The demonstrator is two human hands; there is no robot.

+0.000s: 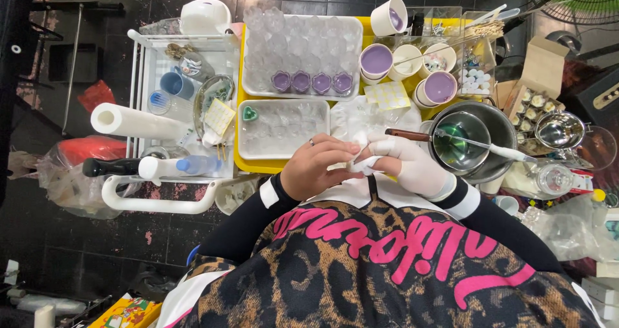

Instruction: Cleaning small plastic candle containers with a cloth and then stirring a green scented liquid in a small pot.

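My left hand [316, 167] and gloved right hand [406, 164] meet at mid-frame, close to my chest, pinching a small white piece [358, 162] between the fingertips of both, so I can work it up close. What it is, I cannot tell. Just above lies the clear tray [284, 129] on the yellow surface [248, 165], within easy reach. The green pot [459, 141] sits right of my glove.
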